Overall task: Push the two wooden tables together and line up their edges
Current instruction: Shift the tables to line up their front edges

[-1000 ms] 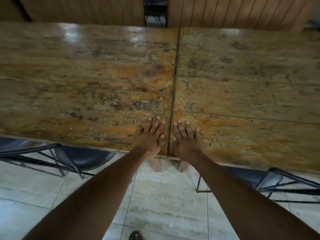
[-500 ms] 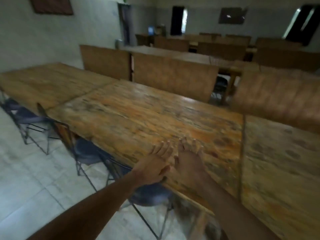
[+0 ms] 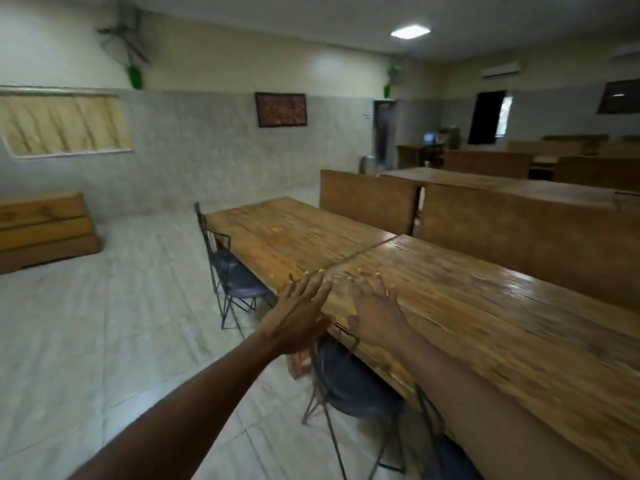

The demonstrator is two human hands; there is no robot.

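Two worn wooden tables stand end to end, the far table (image 3: pixel 294 233) and the near table (image 3: pixel 485 306), meeting at a thin seam that runs diagonally across the middle of the view. My left hand (image 3: pixel 298 313) hovers off the near edge of the tables, fingers spread, holding nothing. My right hand (image 3: pixel 375 306) is raised over the near table's top close to the seam, fingers apart and empty. Both arms stretch forward from the bottom of the view.
Dark metal-framed chairs sit tucked under the tables' near side, one chair (image 3: pixel 235 275) by the far table and another chair (image 3: pixel 353 382) below my hands. Wooden panels (image 3: pixel 370 202) rise behind the tables. More tables fill the right back. A wooden bench (image 3: pixel 45 230) lies at left on tiled floor.
My view has swung up and left from the seam I was pressing to the room beyond. Both hands lifted off the tabletop and now hover near another seam.
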